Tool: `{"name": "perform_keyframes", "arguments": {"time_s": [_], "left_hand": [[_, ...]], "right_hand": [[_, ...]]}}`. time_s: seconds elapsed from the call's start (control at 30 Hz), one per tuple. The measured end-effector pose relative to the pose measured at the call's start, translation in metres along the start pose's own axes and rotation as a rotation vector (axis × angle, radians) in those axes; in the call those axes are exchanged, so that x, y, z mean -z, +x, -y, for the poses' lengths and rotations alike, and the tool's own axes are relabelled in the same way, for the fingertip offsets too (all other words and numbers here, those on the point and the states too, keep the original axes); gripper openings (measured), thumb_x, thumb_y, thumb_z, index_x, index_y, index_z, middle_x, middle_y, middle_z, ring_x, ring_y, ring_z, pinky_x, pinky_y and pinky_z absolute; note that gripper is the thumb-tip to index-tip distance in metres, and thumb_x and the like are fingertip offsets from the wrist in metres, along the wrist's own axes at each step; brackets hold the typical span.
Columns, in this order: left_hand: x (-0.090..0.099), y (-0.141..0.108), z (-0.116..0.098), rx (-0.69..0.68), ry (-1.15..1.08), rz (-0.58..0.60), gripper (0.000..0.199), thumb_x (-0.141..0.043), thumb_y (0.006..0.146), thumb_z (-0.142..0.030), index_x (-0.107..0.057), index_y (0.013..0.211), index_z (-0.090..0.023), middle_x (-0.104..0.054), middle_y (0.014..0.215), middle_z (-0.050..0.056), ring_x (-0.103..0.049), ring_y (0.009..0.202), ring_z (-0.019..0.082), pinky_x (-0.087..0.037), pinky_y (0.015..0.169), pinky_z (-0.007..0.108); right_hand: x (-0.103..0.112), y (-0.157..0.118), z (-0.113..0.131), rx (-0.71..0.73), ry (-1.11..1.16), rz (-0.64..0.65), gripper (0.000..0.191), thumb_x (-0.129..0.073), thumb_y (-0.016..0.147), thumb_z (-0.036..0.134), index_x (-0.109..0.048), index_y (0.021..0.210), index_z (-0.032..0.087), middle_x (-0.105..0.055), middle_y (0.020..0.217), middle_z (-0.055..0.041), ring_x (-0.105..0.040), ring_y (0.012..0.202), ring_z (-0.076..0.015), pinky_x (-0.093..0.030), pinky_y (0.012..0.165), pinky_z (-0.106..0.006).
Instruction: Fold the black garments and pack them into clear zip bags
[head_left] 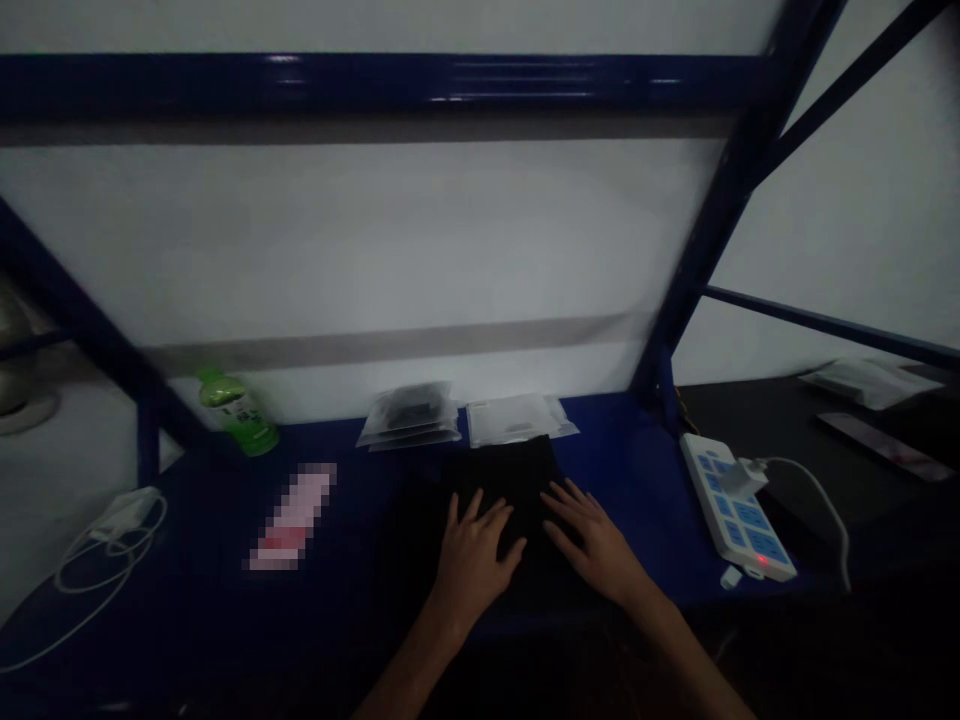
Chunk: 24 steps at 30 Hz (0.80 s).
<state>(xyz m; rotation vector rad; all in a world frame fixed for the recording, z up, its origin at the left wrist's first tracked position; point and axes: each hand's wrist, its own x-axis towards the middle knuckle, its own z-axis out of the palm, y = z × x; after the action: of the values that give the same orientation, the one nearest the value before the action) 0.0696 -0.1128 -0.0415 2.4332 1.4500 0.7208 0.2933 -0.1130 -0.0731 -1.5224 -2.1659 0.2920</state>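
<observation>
Here we are at a big blue steel rack (375,85), its uprights and braces framing a pale wall, and everything's happening on its dark blue shelf (626,490)! Off to the right, a dark table (772,480) carries a white packet (870,383) and a long flat item (885,447). Front and centre, a black cloth (510,480) lies flat on the shelf, its far edge right up against a white-filled plastic packet (514,418). Both hands are on it: the left hand (472,560) and the right hand (592,540) are open, palms down, fingers spread, gripping nothing, side by side and just apart. Just left of that packet sits a stack of clear bags (409,420) with something dark inside. Further left, a green-labelled bottle (236,412) lies tilted near the back, and a pixelated pink item (291,515) rests on the shelf. To the right, there's a white power strip (731,505) with a plug (750,478) in it and a small red light (762,560) glowing, while a coiled white cable (112,545) sits at the left end of the shelf
</observation>
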Motion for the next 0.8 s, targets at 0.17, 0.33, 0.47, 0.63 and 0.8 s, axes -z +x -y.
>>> {"name": "perform_keyframes", "arguments": {"time_s": [0.17,0.33,0.47,0.63,0.8], "left_hand": [[0.010,-0.008,0.005,-0.061,0.031,0.046,0.044,-0.052,0.093,-0.044,-0.059,0.132,-0.024,-0.059,0.138,0.006,-0.040,0.138,0.033,-0.019,0.117,0.062],[0.020,-0.006,0.016,-0.066,0.037,0.046,0.037,-0.052,0.093,-0.032,-0.062,0.129,-0.027,-0.062,0.134,0.004,-0.043,0.137,0.030,-0.019,0.117,0.061],[0.027,-0.008,0.022,-0.071,0.043,0.056,0.041,-0.054,0.090,-0.025,-0.060,0.130,-0.029,-0.059,0.137,0.003,-0.040,0.139,0.030,-0.016,0.117,0.062],[0.038,-0.019,0.020,-0.022,-0.074,-0.066,0.045,-0.051,0.094,-0.044,-0.054,0.136,-0.028,-0.051,0.145,0.006,-0.043,0.137,0.028,-0.031,0.114,0.051],[0.049,-0.024,0.028,0.461,-0.023,-0.156,0.047,-0.045,0.091,-0.058,-0.066,0.104,-0.018,-0.070,0.102,0.012,-0.065,0.099,0.030,-0.051,0.080,0.038]], "right_hand": [[0.001,0.000,-0.002,0.002,0.030,-0.011,0.046,-0.046,0.098,0.044,-0.050,0.141,0.028,-0.045,0.150,-0.0065,-0.028,0.145,-0.0282,-0.028,0.114,-0.058],[0.001,-0.001,-0.001,-0.002,0.034,-0.019,0.046,-0.047,0.097,0.044,-0.051,0.140,0.028,-0.046,0.149,-0.0067,-0.029,0.144,-0.0284,-0.029,0.114,-0.058],[0.001,-0.001,-0.001,-0.004,0.025,-0.015,0.046,-0.045,0.098,0.045,-0.050,0.141,0.028,-0.044,0.150,-0.0067,-0.028,0.145,-0.0285,-0.028,0.115,-0.058],[-0.001,-0.001,-0.002,-0.004,0.024,-0.016,0.047,-0.045,0.097,0.046,-0.050,0.141,0.028,-0.044,0.150,-0.0061,-0.028,0.145,-0.0287,-0.028,0.115,-0.058],[0.000,-0.001,-0.001,-0.013,0.012,-0.009,0.047,-0.044,0.098,0.046,-0.050,0.141,0.027,-0.044,0.150,-0.0060,-0.027,0.145,-0.0281,-0.028,0.115,-0.057]]}}
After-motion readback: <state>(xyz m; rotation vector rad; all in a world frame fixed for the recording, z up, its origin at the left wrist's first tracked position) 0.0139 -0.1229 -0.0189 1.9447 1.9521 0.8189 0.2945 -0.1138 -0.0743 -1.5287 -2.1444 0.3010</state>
